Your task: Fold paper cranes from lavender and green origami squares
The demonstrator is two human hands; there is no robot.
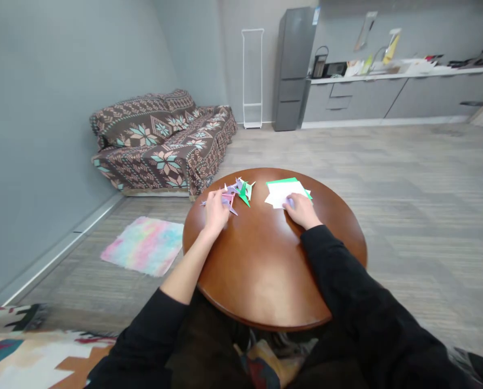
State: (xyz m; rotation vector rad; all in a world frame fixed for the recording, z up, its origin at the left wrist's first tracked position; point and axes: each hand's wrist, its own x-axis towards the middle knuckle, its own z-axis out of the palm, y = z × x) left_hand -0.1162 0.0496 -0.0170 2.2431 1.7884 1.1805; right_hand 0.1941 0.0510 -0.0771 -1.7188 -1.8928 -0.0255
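On the left part of the round table (261, 270), my left hand (216, 212) is among several folded paper cranes (245, 190) in purple, green, pink and white. Its fingers are curled down at the pink and purple ones and appear closed on a paper crane, partly hidden by the hand. My right hand (302, 209) rests at the near edge of a stack of paper sheets (282, 190), white on top with green showing behind. A small bit of purple paper (290, 203) shows between its thumb and fingers.
Beyond the table stands a sofa (160, 140) under a patterned cover. A pastel fluffy rug (144, 246) lies on the floor to the left. Farther back are a white rack (253, 104), a grey fridge (292, 70) and a kitchen counter (371, 78) with various items.
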